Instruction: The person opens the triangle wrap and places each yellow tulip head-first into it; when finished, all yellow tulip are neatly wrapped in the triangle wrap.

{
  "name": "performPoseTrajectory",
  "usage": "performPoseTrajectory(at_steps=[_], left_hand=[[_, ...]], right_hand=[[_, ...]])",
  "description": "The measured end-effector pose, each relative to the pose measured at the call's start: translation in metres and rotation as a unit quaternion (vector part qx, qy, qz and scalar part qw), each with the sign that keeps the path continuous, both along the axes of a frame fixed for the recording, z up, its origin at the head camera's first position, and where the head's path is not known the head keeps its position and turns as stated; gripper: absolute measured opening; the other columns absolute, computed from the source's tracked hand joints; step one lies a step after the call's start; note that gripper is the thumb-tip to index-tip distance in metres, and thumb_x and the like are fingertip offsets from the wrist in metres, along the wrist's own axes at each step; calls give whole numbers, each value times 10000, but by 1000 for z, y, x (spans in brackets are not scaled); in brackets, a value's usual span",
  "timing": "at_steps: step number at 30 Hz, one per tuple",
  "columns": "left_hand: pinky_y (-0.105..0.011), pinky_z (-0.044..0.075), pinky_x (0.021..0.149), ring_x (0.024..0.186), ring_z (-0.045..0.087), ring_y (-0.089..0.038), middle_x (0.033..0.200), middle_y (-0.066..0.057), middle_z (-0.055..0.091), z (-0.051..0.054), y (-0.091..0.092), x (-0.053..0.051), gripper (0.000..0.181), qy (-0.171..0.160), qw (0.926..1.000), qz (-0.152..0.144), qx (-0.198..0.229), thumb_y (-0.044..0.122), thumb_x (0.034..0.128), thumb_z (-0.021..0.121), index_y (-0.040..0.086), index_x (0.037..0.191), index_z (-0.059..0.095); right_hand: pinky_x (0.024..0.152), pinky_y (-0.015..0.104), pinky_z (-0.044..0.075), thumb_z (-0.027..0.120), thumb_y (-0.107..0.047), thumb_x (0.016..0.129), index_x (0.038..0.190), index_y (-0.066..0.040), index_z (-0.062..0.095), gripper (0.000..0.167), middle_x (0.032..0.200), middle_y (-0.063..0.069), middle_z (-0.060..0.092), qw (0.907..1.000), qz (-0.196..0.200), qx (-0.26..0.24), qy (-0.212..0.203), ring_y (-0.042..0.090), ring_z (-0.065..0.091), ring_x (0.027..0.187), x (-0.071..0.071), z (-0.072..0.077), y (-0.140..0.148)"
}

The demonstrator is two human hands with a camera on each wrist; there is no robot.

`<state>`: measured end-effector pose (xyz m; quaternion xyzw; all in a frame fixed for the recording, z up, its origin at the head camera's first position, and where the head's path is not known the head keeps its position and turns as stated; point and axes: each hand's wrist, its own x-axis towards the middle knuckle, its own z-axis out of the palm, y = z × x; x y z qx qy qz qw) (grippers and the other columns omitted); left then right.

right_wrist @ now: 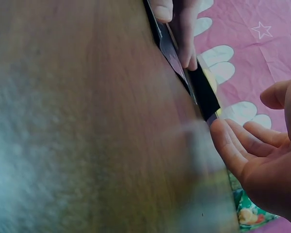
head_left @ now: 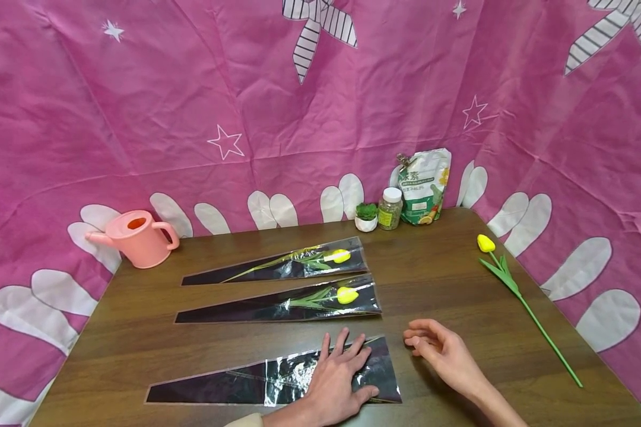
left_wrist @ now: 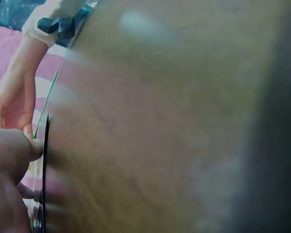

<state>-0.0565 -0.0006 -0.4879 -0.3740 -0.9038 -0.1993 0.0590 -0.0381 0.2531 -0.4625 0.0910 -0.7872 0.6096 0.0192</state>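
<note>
The left hand (head_left: 338, 382), fingers spread, rests flat on the wide right end of the nearest black, clear-fronted sleeve (head_left: 208, 386). To its right, the right hand (head_left: 451, 360) is held over the table with fingers loosely bent and nothing in them. In the right wrist view the right hand (right_wrist: 262, 150) shows relaxed fingers, and the left hand (right_wrist: 182, 24) is at the sleeve's edge. Behind lie two more sleeves, one with a yellow tulip (head_left: 347, 295), the farther with another yellow tulip (head_left: 340, 256). A loose tulip (head_left: 534, 314) lies at the right.
A pink watering can (head_left: 145, 240) stands at the back left of the wooden table (head_left: 438, 273). At the back are a small potted plant (head_left: 366, 218), a lidded jar (head_left: 390, 210) and a white-green bag (head_left: 424, 188). A pink curtain (head_left: 299, 130) hangs behind.
</note>
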Motion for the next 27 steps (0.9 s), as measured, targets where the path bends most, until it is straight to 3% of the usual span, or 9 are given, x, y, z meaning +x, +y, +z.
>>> performPoseTrajectory(at_steps=[6, 12, 20, 27], left_hand=[[-651, 253, 1093, 1422, 356, -352, 1499, -68, 486, -1, 0, 0, 707, -119, 9999, 95, -62, 558, 858, 703, 102, 1388, 596], [-619, 272, 1101, 1409, 384, -336, 1484, -93, 499, -4, -1, -3, 744, -7, 9999, 23, -171, 555, 851, 708, 72, 1401, 574], [-621, 272, 1100, 1389, 413, -345, 1446, -113, 536, -7, -1, -7, 678, -30, 9994, -90, 341, 460, 853, 742, 61, 1379, 587], [-631, 250, 1105, 1374, 431, -361, 1420, -159, 550, -7, -1, -7, 588, -247, 9958, -85, 873, 381, 903, 714, 45, 1371, 594]], right_hand=[[742, 324, 585, 556, 41, 990, 1230, 169, 515, 276, 1105, 299, 642, 9998, 45, -26, 201, 199, 696, 942, 2, -4, -2], [748, 315, 583, 570, 20, 990, 1224, 157, 528, 275, 1103, 282, 651, 10000, -68, 23, 46, 213, 699, 936, 2, -4, -1], [742, 330, 585, 543, 19, 1006, 1213, 175, 525, 260, 1101, 302, 647, 9998, 25, -72, 158, 203, 697, 935, 3, -7, 0], [774, 346, 583, 544, 12, 1003, 1250, 204, 467, 321, 1138, 344, 613, 9989, 198, -309, -284, 214, 696, 962, 4, -6, -7]])
